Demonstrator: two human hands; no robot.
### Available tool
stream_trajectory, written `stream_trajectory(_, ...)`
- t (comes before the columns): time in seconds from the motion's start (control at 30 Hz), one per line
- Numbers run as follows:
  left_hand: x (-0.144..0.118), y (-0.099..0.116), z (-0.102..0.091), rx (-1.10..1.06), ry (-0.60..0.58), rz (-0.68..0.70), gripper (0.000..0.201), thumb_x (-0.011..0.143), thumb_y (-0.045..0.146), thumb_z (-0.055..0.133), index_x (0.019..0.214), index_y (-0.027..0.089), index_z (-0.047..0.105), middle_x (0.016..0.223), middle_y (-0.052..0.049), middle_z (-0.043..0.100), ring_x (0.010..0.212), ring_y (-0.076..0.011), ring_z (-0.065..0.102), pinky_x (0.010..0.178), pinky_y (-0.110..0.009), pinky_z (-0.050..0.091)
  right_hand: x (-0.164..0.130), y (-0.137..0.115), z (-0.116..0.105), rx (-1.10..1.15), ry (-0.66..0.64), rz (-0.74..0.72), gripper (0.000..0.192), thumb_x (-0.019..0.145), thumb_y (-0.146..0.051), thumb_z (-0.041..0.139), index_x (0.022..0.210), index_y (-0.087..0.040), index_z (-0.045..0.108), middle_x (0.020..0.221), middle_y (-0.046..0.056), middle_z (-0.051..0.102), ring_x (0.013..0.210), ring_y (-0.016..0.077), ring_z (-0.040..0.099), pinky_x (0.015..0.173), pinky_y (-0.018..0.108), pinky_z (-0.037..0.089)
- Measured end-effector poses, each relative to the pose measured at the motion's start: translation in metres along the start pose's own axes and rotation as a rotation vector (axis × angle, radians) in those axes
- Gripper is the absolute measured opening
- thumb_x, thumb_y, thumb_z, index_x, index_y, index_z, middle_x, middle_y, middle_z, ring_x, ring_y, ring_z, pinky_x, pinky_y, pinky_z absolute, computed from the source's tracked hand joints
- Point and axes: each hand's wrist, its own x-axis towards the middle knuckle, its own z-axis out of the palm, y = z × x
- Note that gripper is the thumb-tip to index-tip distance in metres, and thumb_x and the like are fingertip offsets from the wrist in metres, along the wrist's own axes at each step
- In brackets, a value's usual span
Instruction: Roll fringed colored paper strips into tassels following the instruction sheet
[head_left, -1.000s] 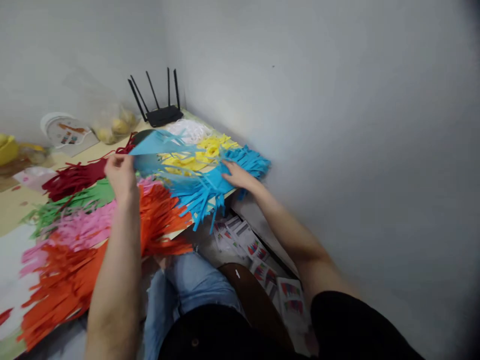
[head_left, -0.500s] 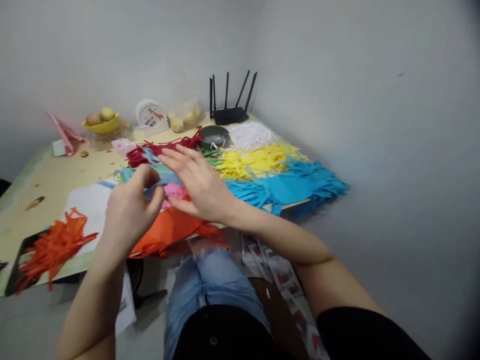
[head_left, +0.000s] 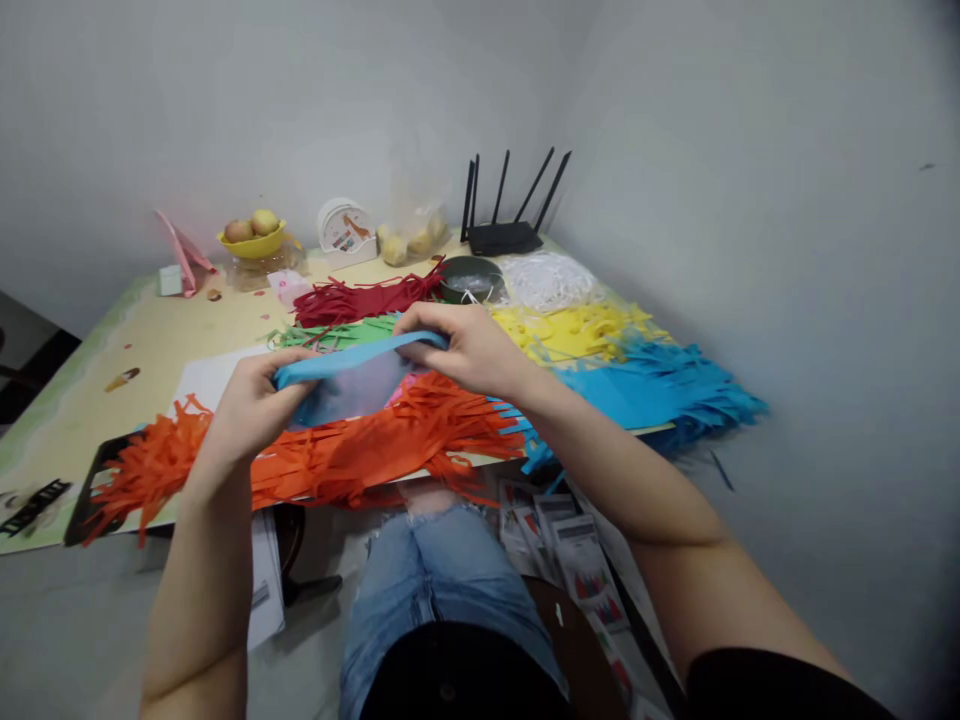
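Both of my hands hold one blue paper sheet (head_left: 352, 372) above the table's front part. My left hand (head_left: 251, 405) grips its left end and my right hand (head_left: 469, 345) grips its right end. Under the sheet lies a pile of orange fringed paper (head_left: 337, 455). Pink paper shows just behind the sheet. Further back are green fringed paper (head_left: 337, 333) and dark red fringed paper (head_left: 360, 298). To the right lie yellow fringed paper (head_left: 577, 330) and blue fringed paper (head_left: 660, 390).
At the back of the table (head_left: 150, 340) stand a black router (head_left: 506, 235), a dark bowl (head_left: 469, 278), white shredded paper (head_left: 551, 280), a yellow bowl of fruit (head_left: 255, 238) and a white dial scale (head_left: 345, 230). Printed cards (head_left: 570, 545) lie on the floor beside my knee.
My left hand carried the blue sheet away from the blue pile toward the middle. My right hand left the blue pile and took the sheet's other end. The camera view swung left.
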Motion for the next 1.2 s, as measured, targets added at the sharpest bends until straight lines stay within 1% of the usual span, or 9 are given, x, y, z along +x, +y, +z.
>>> stream_trajectory(0.17,0.0,-0.016,0.004,-0.251,-0.007,-0.077,0.033,0.071,0.043,0.074,0.085,0.014,0.074,0.067,-0.003,0.066,0.051,-0.0118,0.051,0.046,-0.022,0.041,-0.002,0.015,0.004,0.174,-0.02,-0.011,0.037,0.074,-0.02,0.065,0.11,-0.014,0.064,0.105,0.007,0.071,0.086,0.0163,0.062,0.073,0.025,0.045)
stream_trajectory(0.33,0.0,-0.023,0.009,-0.297,-0.033,-0.059,0.038,0.074,0.044,0.077,0.098,0.015,0.077,0.089,-0.008,0.073,0.064,-0.0145,0.06,0.051,-0.022,0.046,-0.004,0.023,0.004,0.157,-0.017,0.015,0.011,0.073,-0.017,0.061,0.084,-0.013,0.063,0.076,0.001,0.063,0.07,0.0126,0.054,0.066,0.024,0.04)
stream_trajectory(0.47,-0.006,-0.026,0.008,-0.208,0.074,0.003,0.039,0.076,0.034,0.076,0.114,0.023,0.074,0.113,-0.006,0.072,0.075,-0.0142,0.064,0.058,-0.021,0.05,-0.013,0.023,0.006,0.223,0.03,0.019,0.028,0.083,-0.022,0.062,0.11,-0.016,0.063,0.101,0.004,0.067,0.075,0.0116,0.055,0.064,0.022,0.041)
stream_trajectory(0.53,-0.009,-0.031,0.007,-0.258,0.078,0.0,0.03,0.077,0.031,0.074,0.105,0.022,0.076,0.102,-0.005,0.074,0.065,-0.0123,0.061,0.053,-0.021,0.048,-0.016,0.025,0.007,0.32,0.01,-0.016,0.031,0.08,-0.015,0.057,0.11,-0.017,0.065,0.106,0.004,0.068,0.076,0.0111,0.057,0.063,0.022,0.043)
stream_trajectory(0.67,-0.013,-0.041,0.003,-0.348,0.002,-0.007,0.012,0.077,0.028,0.072,0.084,0.021,0.079,0.082,-0.004,0.072,0.054,-0.0109,0.056,0.047,-0.022,0.043,-0.018,0.03,0.009,0.41,-0.006,-0.047,0.03,0.065,-0.005,0.046,0.085,-0.016,0.066,0.086,0.002,0.068,0.077,0.0121,0.06,0.068,0.023,0.045)
stream_trajectory(0.83,-0.016,-0.041,-0.012,-0.231,-0.144,0.176,0.021,0.079,0.036,0.073,0.094,0.023,0.081,0.097,-0.008,0.072,0.095,-0.0231,0.064,0.074,-0.028,0.051,-0.018,0.034,0.008,0.44,-0.005,0.019,0.022,0.068,-0.009,0.047,0.083,-0.016,0.063,0.081,0.001,0.063,0.071,0.0111,0.057,0.064,0.022,0.045)
stream_trajectory(0.93,-0.016,-0.036,-0.016,-0.186,-0.239,0.226,0.04,0.082,0.053,0.068,0.101,0.02,0.079,0.102,-0.011,0.072,0.099,-0.0266,0.063,0.084,-0.034,0.05,-0.017,0.036,0.009,0.462,-0.006,0.013,0.018,0.072,-0.011,0.049,0.085,-0.016,0.061,0.08,0.001,0.061,0.072,0.0116,0.057,0.066,0.023,0.045)
stream_trajectory(1.1,-0.009,-0.025,-0.006,-0.076,-0.091,0.045,0.041,0.075,0.044,0.08,0.105,0.018,0.072,0.091,-0.006,0.068,0.076,-0.0173,0.06,0.064,-0.025,0.048,-0.015,0.036,-0.001,0.29,-0.098,-0.077,0.012,0.079,-0.017,0.053,0.086,-0.016,0.063,0.085,0.003,0.066,0.08,0.015,0.06,0.074,0.027,0.047)
stream_trajectory(1.2,-0.004,-0.021,-0.003,-0.046,-0.13,-0.02,0.043,0.077,0.045,0.076,0.111,0.018,0.07,0.092,-0.005,0.067,0.072,-0.0154,0.058,0.058,-0.023,0.045,-0.016,0.034,-0.017,0.242,-0.261,-0.114,0.023,0.087,-0.03,0.056,0.101,-0.015,0.067,0.103,0.007,0.07,0.095,0.0194,0.064,0.086,0.031,0.048)
